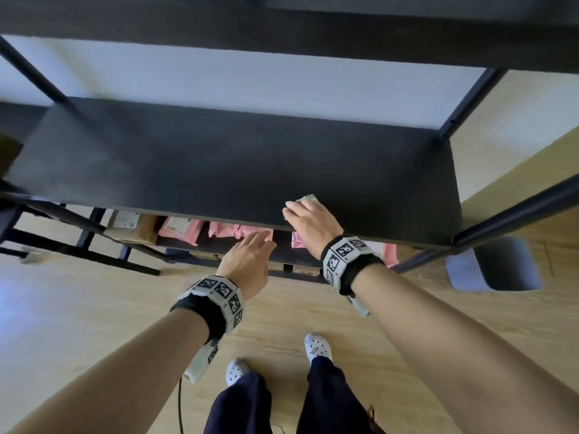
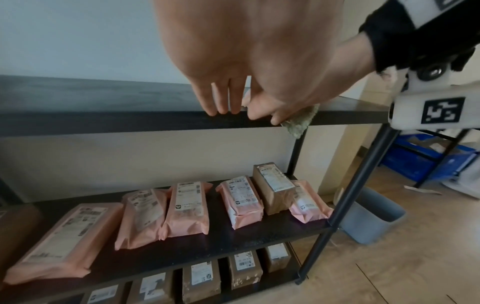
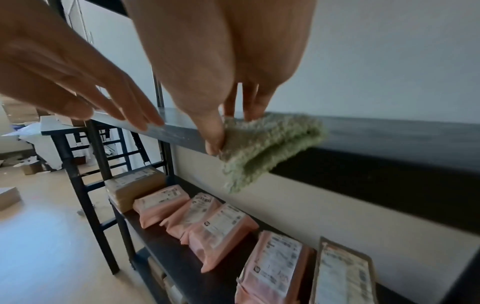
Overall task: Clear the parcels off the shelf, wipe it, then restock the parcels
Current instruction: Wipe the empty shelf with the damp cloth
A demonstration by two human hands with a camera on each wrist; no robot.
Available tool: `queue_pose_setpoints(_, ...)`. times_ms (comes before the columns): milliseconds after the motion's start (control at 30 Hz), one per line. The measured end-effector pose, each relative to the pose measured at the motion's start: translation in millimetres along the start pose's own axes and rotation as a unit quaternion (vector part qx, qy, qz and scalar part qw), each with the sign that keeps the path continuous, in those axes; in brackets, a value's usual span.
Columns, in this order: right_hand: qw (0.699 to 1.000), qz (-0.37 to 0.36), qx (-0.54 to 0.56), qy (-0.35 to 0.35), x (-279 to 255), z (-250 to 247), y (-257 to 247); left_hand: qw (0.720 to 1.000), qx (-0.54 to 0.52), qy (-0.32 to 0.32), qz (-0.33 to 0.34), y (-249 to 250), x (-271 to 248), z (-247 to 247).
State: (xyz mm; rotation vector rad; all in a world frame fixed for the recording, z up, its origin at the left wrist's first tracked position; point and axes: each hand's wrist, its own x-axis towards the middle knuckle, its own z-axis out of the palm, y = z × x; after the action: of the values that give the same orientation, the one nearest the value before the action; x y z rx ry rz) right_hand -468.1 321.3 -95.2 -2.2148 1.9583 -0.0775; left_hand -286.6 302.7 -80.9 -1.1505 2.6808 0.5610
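Your right hand grips a folded green cloth at the front edge of the black shelf: the thumb pinches its near corner while the fingers press down on top, and part of the cloth droops over the lip below your knuckles. Ahead of that hand the shelf board stretches bare and dark toward the wall.

Your left hand hangs just to the left of the right one, fingers straight and loosely together, holding nothing. In the left wrist view its fingertips sit at the shelf's front edge; whether they actually touch it is hard to say, since the head view shows them a little short of the board.

Beneath both hands, on the next tier down, the pink parcels lie in a row with two brown parcels among them, labels up. Under those, a lower tier carries brown boxes.

To the right of your right hand, beyond the shelf's post, a grey bin stands on the wooden floor.
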Motion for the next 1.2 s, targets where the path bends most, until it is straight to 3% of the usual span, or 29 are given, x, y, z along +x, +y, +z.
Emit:
queue_pose_setpoints(167,0.998,-0.039,0.039,0.007,-31.0,13.8,51.0,0.998,-0.015,0.027,-0.056,7.9,2.3,-11.3)
queue_pose_setpoints(333,0.999,0.003,0.036,-0.039,-70.7,14.5,96.2,0.994,-0.032,0.045,-0.090,9.8,-4.1,-14.4)
queue_pose_setpoints(400,0.998,0.019,0.026,-0.045,-67.5,17.4,87.1,0.993,-0.041,0.051,-0.098,10.1,-7.2,-13.4)
queue_pose_setpoints(467,0.999,0.033,0.034,-0.008,-56.2,20.0,69.0,0.991,-0.046,0.057,-0.108,9.3,-12.4,-11.4)
queue_pose_setpoints(700,0.998,-0.035,0.050,-0.007,15.7,22.0,1.7,0.979,-0.045,0.062,-0.188,-5.5,-51.0,0.7)
queue_pose_setpoints(833,0.990,-0.057,0.116,-0.049,7.0,15.3,12.6,0.977,-0.042,0.057,-0.201,-9.8,-65.5,4.2)
queue_pose_setpoints(1000,0.988,-0.070,0.094,-0.097,-31.6,5.2,50.0,0.976,-0.043,0.049,-0.206,-10.7,-63.2,-0.8)
queue_pose_setpoints(1133,0.993,-0.090,0.070,-0.018,-27.6,0.0,45.2,0.976,-0.047,0.067,-0.204,-9.5,-60.5,-10.1)
queue_pose_setpoints(1200,0.993,-0.092,0.075,-0.012,-15.5,-0.8,32.3,0.973,-0.055,0.085,-0.206,-15.5,-62.4,-12.8)
